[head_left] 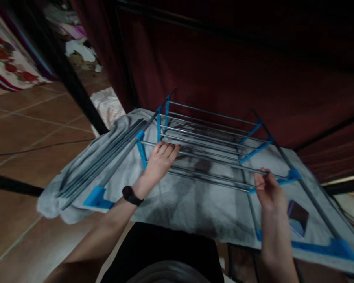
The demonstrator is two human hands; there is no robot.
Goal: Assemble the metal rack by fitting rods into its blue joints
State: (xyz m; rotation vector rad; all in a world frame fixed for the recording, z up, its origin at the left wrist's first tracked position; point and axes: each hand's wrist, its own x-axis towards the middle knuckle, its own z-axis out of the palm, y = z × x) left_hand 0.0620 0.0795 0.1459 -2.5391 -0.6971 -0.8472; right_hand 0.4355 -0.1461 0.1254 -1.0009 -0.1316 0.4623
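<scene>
A rack of thin grey metal rods with blue plastic joints lies on a grey cloth. My left hand is closed over the near upper rod, close to the left-hand joint, and its wrist carries a black band. Farther right, my right hand grips the same rod from below, with thumb and fingers around it. Thicker side tubes run toward me on both sides and end in blue corner pieces.
Several loose grey tubes lie in a bundle on the cloth at the left. A phone lies beside my right forearm. Dark red curtain hangs behind the rack. Black frame posts stand at the left, over a tiled floor.
</scene>
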